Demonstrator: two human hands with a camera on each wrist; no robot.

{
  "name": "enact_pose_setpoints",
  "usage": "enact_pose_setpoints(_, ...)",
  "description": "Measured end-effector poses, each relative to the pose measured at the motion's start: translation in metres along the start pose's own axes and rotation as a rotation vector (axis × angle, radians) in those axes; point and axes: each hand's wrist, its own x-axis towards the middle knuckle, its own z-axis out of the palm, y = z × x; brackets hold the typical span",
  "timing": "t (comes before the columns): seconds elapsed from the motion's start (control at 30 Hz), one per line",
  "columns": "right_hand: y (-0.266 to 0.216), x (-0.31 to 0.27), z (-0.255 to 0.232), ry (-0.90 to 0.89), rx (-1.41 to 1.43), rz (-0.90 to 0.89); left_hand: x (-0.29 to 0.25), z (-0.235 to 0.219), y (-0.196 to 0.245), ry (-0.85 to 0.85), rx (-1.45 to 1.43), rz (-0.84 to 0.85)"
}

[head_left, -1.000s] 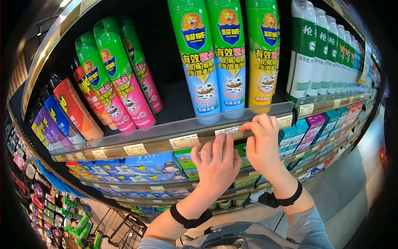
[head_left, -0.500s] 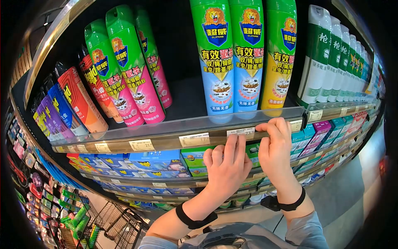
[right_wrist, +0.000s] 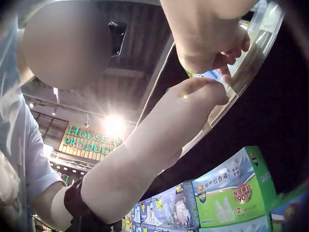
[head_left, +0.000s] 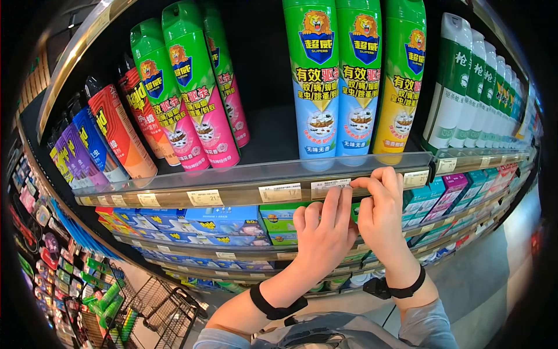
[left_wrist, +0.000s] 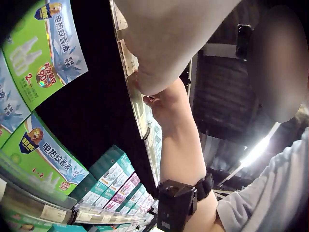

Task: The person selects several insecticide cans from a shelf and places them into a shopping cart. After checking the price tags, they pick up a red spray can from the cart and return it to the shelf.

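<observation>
At the shelf's front edge a price label (head_left: 330, 187) sits in the label strip, below blue-and-green spray cans (head_left: 317, 87). The left hand (head_left: 325, 232) has its fingertips on the label's lower part, its fingers extended upward. Beside it the right hand (head_left: 381, 215) has bent fingers at the label's right end, with thumb and index finger close together; whether they pinch it is hidden. In the left wrist view the right hand (left_wrist: 169, 104) is at the strip, and in the right wrist view the left hand (right_wrist: 193, 96) reaches the same strip.
Pink-and-green cans (head_left: 203, 110) lean at the left, and white-and-green cans (head_left: 453, 87) line the right. Boxes (head_left: 226, 224) fill the shelf below. A wire cart (head_left: 157, 308) with green items stands at the lower left.
The shelf and cans have shifted right and then slightly down in the head view. Both hands have moved right in that view, staying at the same price label.
</observation>
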Motion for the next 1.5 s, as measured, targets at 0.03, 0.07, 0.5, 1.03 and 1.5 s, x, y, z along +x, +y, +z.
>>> enact_pose_setpoints(0.03, 0.001, 0.0, 0.0, 0.0, 0.0, -0.004, 0.0, 0.0, 0.0, 0.0, 0.002, -0.001)
enact_pose_setpoints(0.07, 0.001, -0.001, 0.0, 0.0, 0.002, -0.005, 0.0, 0.0, 0.0, 0.003, 0.001, -0.003)
enact_pose_setpoints(0.5, 0.006, -0.006, 0.003, 0.064, 0.067, -0.023, 0.007, -0.001, -0.004, 0.003, -0.06, -0.02)
enact_pose_setpoints(1.03, 0.008, -0.005, 0.007, 0.053, 0.053, -0.021, -0.025, -0.055, -0.119, 0.145, 0.169, -0.092)
enact_pose_setpoints(1.5, -0.049, -0.001, 0.032, 0.044, -0.127, -0.196, -0.02, -0.057, -0.12, 0.162, 0.057, -0.11)
